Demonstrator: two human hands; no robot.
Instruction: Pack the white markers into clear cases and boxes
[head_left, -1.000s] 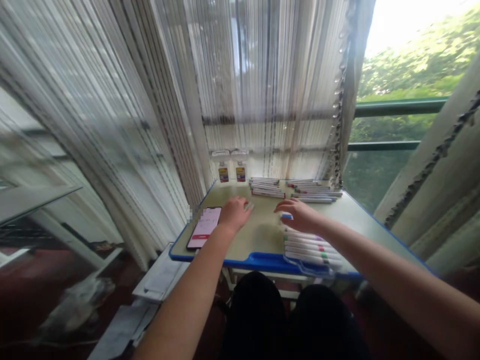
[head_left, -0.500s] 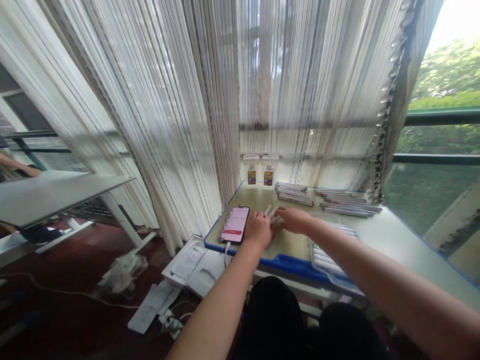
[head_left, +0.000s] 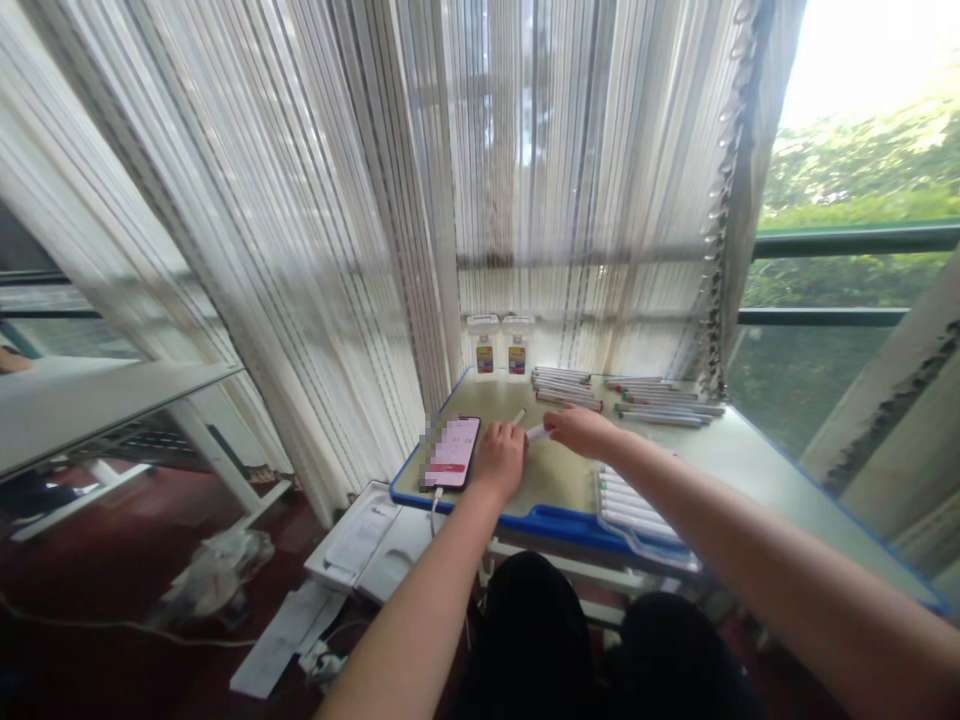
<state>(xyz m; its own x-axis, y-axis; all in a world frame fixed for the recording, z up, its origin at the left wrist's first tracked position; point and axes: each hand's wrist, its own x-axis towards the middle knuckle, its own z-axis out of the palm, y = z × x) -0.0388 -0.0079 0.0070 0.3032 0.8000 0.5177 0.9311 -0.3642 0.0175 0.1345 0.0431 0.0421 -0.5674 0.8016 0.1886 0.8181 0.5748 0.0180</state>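
The left hand (head_left: 502,455) and the right hand (head_left: 581,432) were close but apart, low over the desk (head_left: 555,485). A white pen (head_left: 537,434) sat in the gap between them. Its long side ran across from hand to hand, with the right end a bit farther from the body. The right hand's fingertips pinched that end. The other end came right up to the left hand, but I could not tell if it touched. A second pen (head_left: 520,415) poked out past the left fingers; I could not tell if they gripped it. The phone (head_left: 459,452) lay just left of the left hand.
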